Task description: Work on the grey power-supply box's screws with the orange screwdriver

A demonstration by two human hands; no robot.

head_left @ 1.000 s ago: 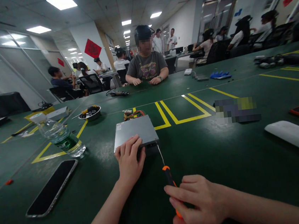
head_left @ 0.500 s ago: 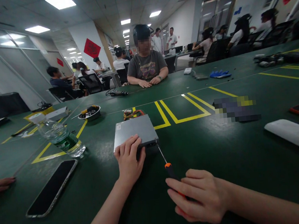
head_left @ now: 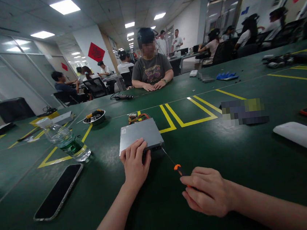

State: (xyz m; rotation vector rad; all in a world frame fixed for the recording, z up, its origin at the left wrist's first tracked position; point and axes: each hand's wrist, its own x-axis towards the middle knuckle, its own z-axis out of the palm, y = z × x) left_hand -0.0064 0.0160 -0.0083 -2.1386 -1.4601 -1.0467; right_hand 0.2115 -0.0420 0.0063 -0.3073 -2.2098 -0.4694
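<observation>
A grey metal computer power supply lies flat on the green table, with a bundle of coloured cables at its far side. My left hand rests on its near left part, fingers on the top and thumb along the near face, gripping that edge. In my right hand is a screwdriver with a black and orange handle, the fingers wrapped round it. Its thin shaft slants up and left to the near right corner of the power supply. Whether the tip sits in a screw is too small to tell.
A clear water bottle leans left of the power supply, near a black phone. Behind stands a metal bowl of tools. A white device lies at right. Across the table sits a person with hands on it.
My right hand and the screwdriver handle have shifted slightly right and up, so the shaft slants more. Another hand at the left edge has gone from view. My left hand keeps its hold.
</observation>
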